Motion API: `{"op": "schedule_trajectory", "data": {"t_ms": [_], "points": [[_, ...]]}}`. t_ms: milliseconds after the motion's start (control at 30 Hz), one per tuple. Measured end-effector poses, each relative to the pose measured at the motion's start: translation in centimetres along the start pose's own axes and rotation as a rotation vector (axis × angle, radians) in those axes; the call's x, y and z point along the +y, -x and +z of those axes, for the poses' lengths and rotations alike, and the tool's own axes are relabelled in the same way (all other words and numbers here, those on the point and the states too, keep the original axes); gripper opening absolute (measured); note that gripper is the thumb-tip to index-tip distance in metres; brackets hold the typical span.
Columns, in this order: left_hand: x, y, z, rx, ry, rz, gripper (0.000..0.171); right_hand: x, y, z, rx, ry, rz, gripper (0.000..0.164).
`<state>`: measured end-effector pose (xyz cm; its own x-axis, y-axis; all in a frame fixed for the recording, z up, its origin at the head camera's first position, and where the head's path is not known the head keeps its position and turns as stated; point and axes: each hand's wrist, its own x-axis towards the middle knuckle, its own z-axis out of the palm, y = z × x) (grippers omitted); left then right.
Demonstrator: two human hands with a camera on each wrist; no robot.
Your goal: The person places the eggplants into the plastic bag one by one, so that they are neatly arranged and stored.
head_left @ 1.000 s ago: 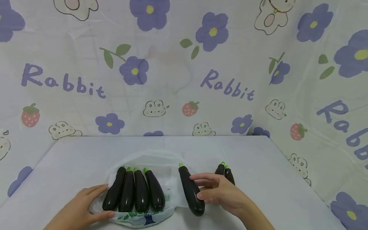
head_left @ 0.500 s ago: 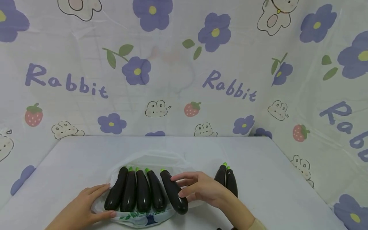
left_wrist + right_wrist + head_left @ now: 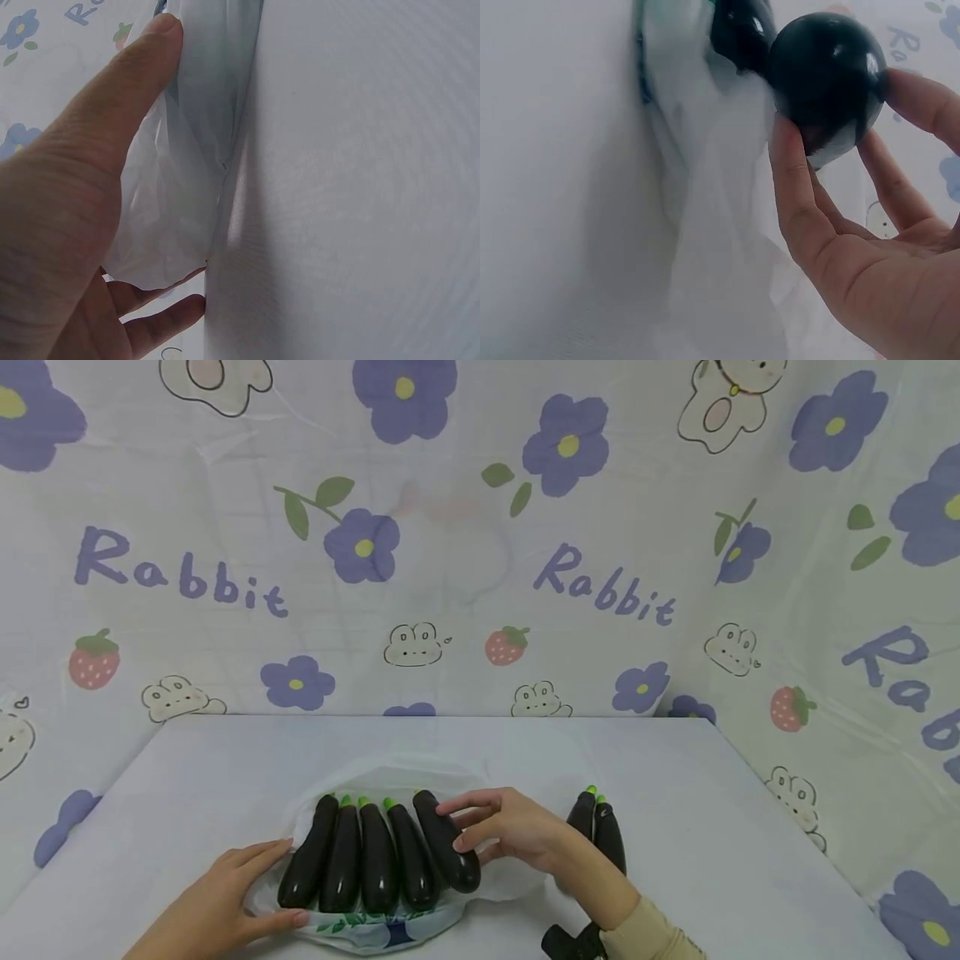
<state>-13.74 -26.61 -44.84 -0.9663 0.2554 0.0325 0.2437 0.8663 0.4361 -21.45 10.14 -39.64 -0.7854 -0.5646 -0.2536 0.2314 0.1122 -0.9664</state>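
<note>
In the head view, my right hand holds an eggplant between thumb and fingertips. It is black and glossy, tilted, at the right end of a row of eggplants on a white plastic bag. The right wrist view shows the held eggplant's round end between thumb and fingers, close beside another eggplant. My left hand rests against the bag's left end, fingers extended and thumb along the front edge. In the left wrist view, the thumb lies against the bag.
Two more eggplants lie right of the bag, partly behind my right forearm. A black object shows below the right wrist at the front edge. The white table is backed by a patterned cloth.
My right hand has carried the held eggplant leftward over the bag and up against the row. My left hand has stayed at the bag's left end. The camera view has shifted slightly.
</note>
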Motion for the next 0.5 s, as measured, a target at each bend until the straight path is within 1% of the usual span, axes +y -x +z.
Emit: {"op": "schedule_trajectory", "data": {"t_ms": [167,367,500], "points": [[0.0,-0.1,0.0,-0.001,-0.008,-0.008,0.100,-0.2,-0.5,-0.2,0.015,0.005,-0.003,0.045],[0.2,-0.1,0.0,0.001,-0.010,-0.009,0.100,0.6,-1.2,0.0,0.014,-0.032,0.030,0.044],[0.1,0.0,0.0,-0.002,-0.003,-0.007,0.100,0.9,-1.5,0.0,0.019,-0.033,0.035,0.043]]}}
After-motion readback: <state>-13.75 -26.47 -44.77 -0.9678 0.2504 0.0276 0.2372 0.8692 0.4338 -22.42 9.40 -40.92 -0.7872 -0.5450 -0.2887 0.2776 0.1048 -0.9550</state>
